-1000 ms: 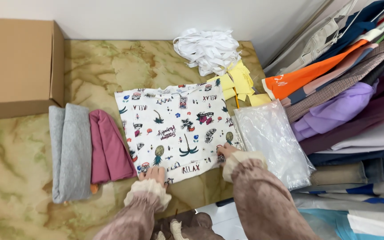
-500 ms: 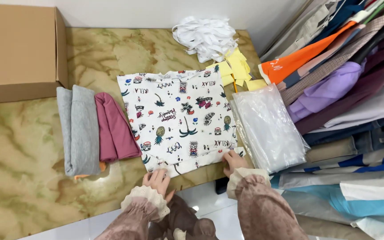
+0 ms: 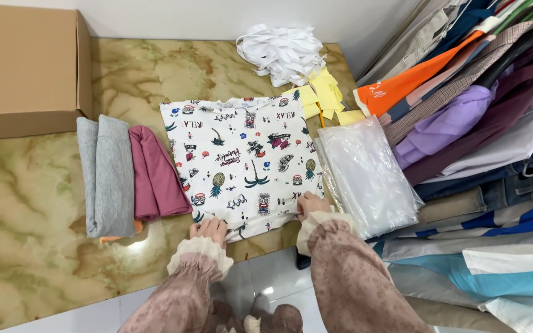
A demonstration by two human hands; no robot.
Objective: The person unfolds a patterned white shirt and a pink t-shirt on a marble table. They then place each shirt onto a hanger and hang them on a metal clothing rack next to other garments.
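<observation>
Your left hand [image 3: 210,229] lies palm-down on the near edge of the folded printed white garment [image 3: 245,161], fingers together and flat against the cloth rather than closed around it. Your right hand [image 3: 311,203] presses the same near edge farther right, fingers likewise flat and unclenched, just beside the stack of clear plastic bags [image 3: 368,176].

The garment rests on the green-gold marble table [image 3: 26,209], roughly central, with its near edge close to the table's front rim. To its left lie a folded pink garment [image 3: 155,176] and, touching that, a folded grey garment [image 3: 106,176]; a cardboard box [image 3: 23,68] stands behind them. Behind the printed garment sit yellow paper slips [image 3: 322,95] and a heap of white strips [image 3: 282,52]. Hanging clothes [image 3: 476,105] fill the right side.

Compared with half a second ago, both hands keep their places on the near edge and the garment lies in the same position; a second ago the hands were already at that edge. The neighbouring items have not shifted on the table.
</observation>
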